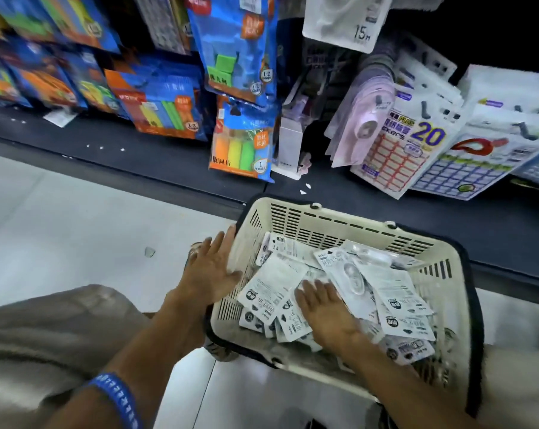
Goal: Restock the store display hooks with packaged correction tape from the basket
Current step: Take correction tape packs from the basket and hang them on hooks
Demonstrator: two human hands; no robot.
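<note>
Blue and orange packets (240, 48) and sticker sheets (410, 150) are seen crowding the display hooks above and beyond both hands, over a dark shelf ledge (138, 156). A cream basket (348, 224) is set on the pale floor (76, 218) against that ledge. The left hand (212, 267), fingers straight and spread, is held flat at the basket's left rim, gripping nothing. The right hand (327, 311), also flat and uncurled, is laid on the heaped correction tape packs (398, 292) inside the basket. Bare floor is left open to the left of the left hand; the basket's far wall and black handle (472, 305) hem in the right.
</note>
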